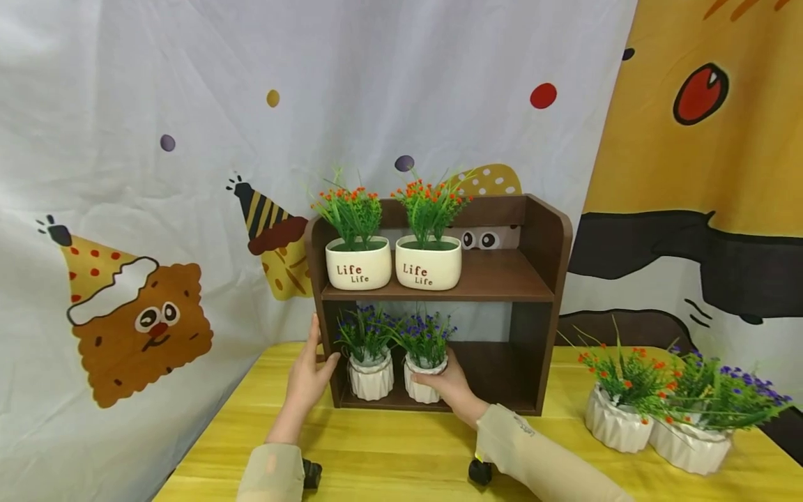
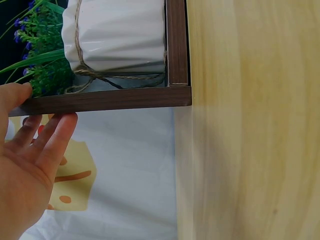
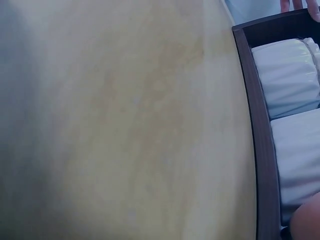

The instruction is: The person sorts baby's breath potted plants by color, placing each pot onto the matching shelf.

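Observation:
A dark brown two-tier shelf (image 1: 502,275) stands on the table. My left hand (image 1: 306,373) is at its left side panel; in the left wrist view the thumb (image 2: 19,95) lies over the panel's edge and the fingers rest against its outer face. My right hand (image 1: 453,382) grips a white ribbed flower pot (image 1: 422,385) on the lower tier, thumb across its front. That pot holds purple artificial flowers. A matching potted plant (image 1: 371,378) sits close to its left. Twine circles the white pot (image 2: 117,35) in the left wrist view.
Two cream oval pots (image 1: 358,263) marked "Life", with orange flowers, stand on the upper tier's left half. At the table's right are a white pot with orange flowers (image 1: 617,422) and another with purple flowers (image 1: 693,446). A cartoon-printed curtain (image 1: 207,84) hangs behind.

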`<act>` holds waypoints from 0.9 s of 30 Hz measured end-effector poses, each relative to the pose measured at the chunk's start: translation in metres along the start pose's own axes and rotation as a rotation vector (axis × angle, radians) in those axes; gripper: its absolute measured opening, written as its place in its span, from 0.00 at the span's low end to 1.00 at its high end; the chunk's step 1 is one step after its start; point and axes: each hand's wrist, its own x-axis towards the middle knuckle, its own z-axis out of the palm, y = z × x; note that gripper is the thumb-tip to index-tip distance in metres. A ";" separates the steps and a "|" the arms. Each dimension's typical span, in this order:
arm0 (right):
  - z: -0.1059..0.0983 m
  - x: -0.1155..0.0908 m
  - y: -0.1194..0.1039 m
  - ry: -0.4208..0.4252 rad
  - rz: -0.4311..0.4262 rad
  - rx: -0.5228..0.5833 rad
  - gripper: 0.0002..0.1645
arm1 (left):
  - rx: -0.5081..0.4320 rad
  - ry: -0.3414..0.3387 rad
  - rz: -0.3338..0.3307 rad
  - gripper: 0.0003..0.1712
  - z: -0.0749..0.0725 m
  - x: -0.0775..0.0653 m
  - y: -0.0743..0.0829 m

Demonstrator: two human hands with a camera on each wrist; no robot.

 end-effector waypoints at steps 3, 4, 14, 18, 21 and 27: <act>-0.005 -0.003 0.000 -0.022 0.006 -0.024 0.62 | -0.001 0.008 0.006 0.55 0.001 0.001 0.001; -0.007 -0.005 0.000 -0.027 0.010 -0.036 0.62 | -0.002 0.008 0.011 0.55 0.001 0.000 0.001; -0.042 -0.035 -0.018 -0.005 0.029 -0.150 0.52 | -0.010 -0.014 -0.018 0.54 -0.001 0.000 -0.001; -0.066 -0.054 -0.031 -0.031 0.070 -0.180 0.50 | -0.008 -0.030 -0.029 0.55 -0.001 -0.001 -0.002; -0.084 -0.070 -0.044 -0.077 0.078 -0.197 0.48 | -0.002 -0.031 -0.037 0.55 -0.002 0.000 -0.001; -0.120 -0.102 -0.059 -0.213 0.063 -0.219 0.45 | 0.016 -0.025 -0.032 0.55 -0.001 0.001 0.001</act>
